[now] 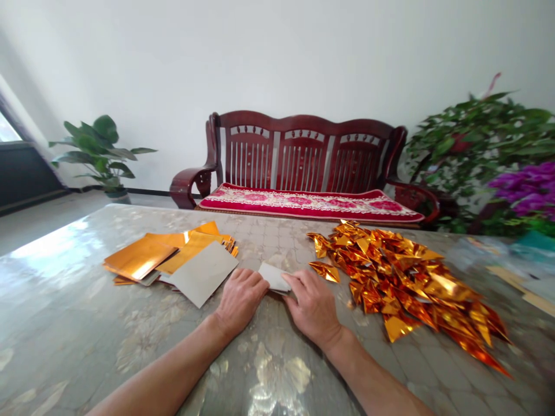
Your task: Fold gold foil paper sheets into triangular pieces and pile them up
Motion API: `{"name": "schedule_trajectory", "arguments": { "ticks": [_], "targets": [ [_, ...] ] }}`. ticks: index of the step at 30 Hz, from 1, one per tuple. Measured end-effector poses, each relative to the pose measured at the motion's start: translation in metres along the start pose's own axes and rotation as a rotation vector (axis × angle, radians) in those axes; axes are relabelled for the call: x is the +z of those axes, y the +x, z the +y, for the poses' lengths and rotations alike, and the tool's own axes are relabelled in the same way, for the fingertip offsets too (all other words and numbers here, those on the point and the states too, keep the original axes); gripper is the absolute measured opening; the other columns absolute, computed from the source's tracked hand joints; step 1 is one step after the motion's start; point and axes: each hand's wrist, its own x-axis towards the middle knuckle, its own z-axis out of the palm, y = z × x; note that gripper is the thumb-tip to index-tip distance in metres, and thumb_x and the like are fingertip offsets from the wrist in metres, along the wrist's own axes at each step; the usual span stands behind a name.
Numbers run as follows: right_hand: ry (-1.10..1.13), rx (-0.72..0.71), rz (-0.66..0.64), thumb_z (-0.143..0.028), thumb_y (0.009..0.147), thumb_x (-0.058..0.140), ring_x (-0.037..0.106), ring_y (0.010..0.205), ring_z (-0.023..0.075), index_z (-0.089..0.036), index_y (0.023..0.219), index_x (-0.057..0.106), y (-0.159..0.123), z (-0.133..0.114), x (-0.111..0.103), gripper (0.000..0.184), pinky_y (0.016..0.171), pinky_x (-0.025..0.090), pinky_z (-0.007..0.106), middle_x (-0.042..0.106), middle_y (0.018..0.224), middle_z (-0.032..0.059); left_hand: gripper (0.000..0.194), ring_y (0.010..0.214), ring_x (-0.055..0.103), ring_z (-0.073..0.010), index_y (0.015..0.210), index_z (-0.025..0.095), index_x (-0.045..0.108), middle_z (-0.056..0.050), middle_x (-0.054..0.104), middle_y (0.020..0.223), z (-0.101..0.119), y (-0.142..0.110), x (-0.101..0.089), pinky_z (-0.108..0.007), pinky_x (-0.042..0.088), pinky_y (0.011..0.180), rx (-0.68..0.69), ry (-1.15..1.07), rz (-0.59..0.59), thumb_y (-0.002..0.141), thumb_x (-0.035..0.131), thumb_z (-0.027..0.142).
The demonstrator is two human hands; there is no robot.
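Both hands are at a small sheet of paper [274, 276], its pale side up, low over the table in front of me. My left hand [243, 297] has its fingers closed on the sheet's left edge. On the right edge, my right hand [313, 303] pinches the paper between thumb and fingers. Left of my hands lies a loose stack of gold foil paper [145, 254], with one pale sheet [204, 273] face up on top. To the right spreads a heap of folded gold foil pieces [403, 277], shiny and pointed; one single piece [325, 271] sits at its near-left side.
The table [143, 358] has a glossy, flower-patterned cover. Clear plastic bags and card strips [515, 283] lie at its right edge. Beyond it stands a dark red wooden bench [303, 156] with a red cushion. Potted plants [102, 150] flank the bench.
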Motion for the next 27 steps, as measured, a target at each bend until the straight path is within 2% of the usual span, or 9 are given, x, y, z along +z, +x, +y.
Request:
{"name": "schedule_trajectory", "arguments": {
  "ticks": [3, 6, 11, 16, 20, 27],
  "targets": [
    [-0.047, -0.107, -0.002, -0.028, 0.092, 0.062, 0.053, 0.088, 0.0212, -0.025, 0.097, 0.071, 0.002, -0.006, 0.0, 0.011, 0.077, 0.037, 0.034, 0.066, 0.09, 0.0032, 0.02, 0.078, 0.05, -0.0201, 0.08, 0.023, 0.063, -0.001, 0.063, 0.076, 0.006, -0.001, 0.001, -0.036, 0.03, 0.071, 0.035, -0.017, -0.006, 0.097, 0.054, 0.028],
    [-0.078, -0.12, -0.032, -0.028, 0.093, 0.061, 0.051, 0.082, 0.0196, -0.026, 0.081, 0.07, 0.002, -0.005, 0.003, 0.015, 0.073, 0.034, 0.034, 0.064, 0.079, 0.0012, 0.02, 0.077, 0.051, -0.0198, 0.082, 0.024, 0.065, -0.001, 0.064, 0.076, 0.007, -0.002, 0.001, -0.035, 0.03, 0.069, 0.033, -0.038, -0.01, 0.097, 0.053, 0.028],
    [-0.047, -0.024, -0.099, -0.026, 0.09, 0.066, 0.052, 0.086, 0.0194, -0.027, 0.085, 0.072, 0.0, 0.005, 0.006, 0.008, 0.075, 0.035, 0.032, 0.067, 0.083, 0.0004, 0.023, 0.077, 0.053, -0.0195, 0.086, 0.024, 0.069, -0.001, 0.066, 0.077, 0.001, -0.002, 0.003, -0.033, 0.033, 0.07, -0.001, -0.068, -0.056, 0.098, 0.05, 0.031],
    [0.059, 0.074, -0.2, -0.025, 0.093, 0.062, 0.054, 0.089, 0.0185, -0.025, 0.089, 0.073, 0.003, 0.01, 0.007, 0.012, 0.078, 0.038, 0.029, 0.068, 0.087, 0.0005, 0.024, 0.08, 0.06, -0.0181, 0.093, 0.026, 0.073, -0.001, 0.07, 0.08, -0.005, 0.0, 0.007, -0.03, 0.039, 0.072, -0.119, -0.22, -0.127, 0.098, 0.051, 0.033],
    [0.102, 0.113, -0.229, -0.023, 0.094, 0.058, 0.055, 0.091, 0.0182, -0.024, 0.09, 0.073, 0.005, 0.014, 0.009, 0.015, 0.079, 0.04, 0.028, 0.068, 0.089, 0.0015, 0.02, 0.088, 0.065, -0.0172, 0.099, 0.026, 0.075, 0.0, 0.075, 0.092, -0.007, 0.002, 0.008, -0.027, 0.044, 0.079, -0.241, -0.369, -0.163, 0.095, 0.055, 0.029],
    [0.138, 0.17, -0.254, -0.024, 0.094, 0.056, 0.059, 0.093, 0.0179, -0.026, 0.097, 0.074, 0.009, 0.018, 0.009, 0.018, 0.081, 0.042, 0.028, 0.071, 0.092, 0.0015, 0.022, 0.093, 0.068, -0.0186, 0.099, 0.026, 0.076, -0.001, 0.076, 0.098, -0.006, 0.006, 0.007, -0.027, 0.047, 0.082, -0.371, -0.466, -0.203, 0.093, 0.055, 0.029]
  ]
}}
